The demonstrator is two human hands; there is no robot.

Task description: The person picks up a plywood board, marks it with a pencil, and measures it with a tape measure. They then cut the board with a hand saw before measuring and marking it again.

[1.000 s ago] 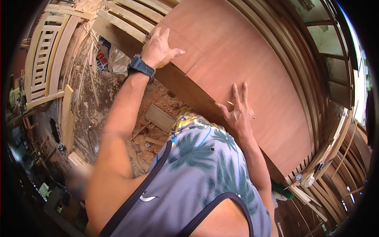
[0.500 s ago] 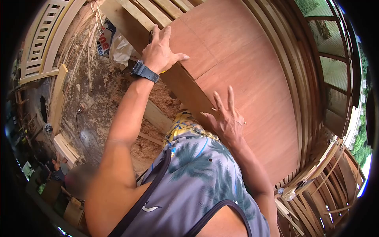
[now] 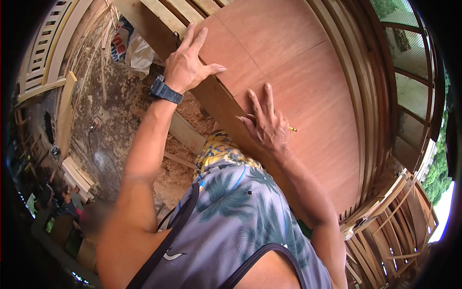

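My left hand [image 3: 185, 70], with a dark watch [image 3: 166, 90] at its wrist, lies with fingers spread over the near edge of a reddish-brown plywood sheet [image 3: 308, 101]. Its thumb rests on the sheet. Closer to my body, my right hand [image 3: 269, 127] is on the same sheet, two fingers stretched forward. A yellow pencil [image 3: 292, 129] sticks out from its outer side, held under the hand; most of it is hidden. Thin dark lines cross on the plywood. Along the near edge runs a brown board [image 3: 219, 103].
Long timber pieces [image 3: 344, 53] lie beyond the sheet, with more boards [image 3: 168, 14] at top. A slatted wooden frame [image 3: 48, 45] stands at left. Wood shavings [image 3: 190, 113] and a printed white sack [image 3: 137, 50] are on the floor. A blurred person [image 3: 96, 216] is at lower left.
My right hand has moved forward and slightly left over the plywood, and its fingers now lie lower on it. My left hand stays at the edge. The view has shifted a little.
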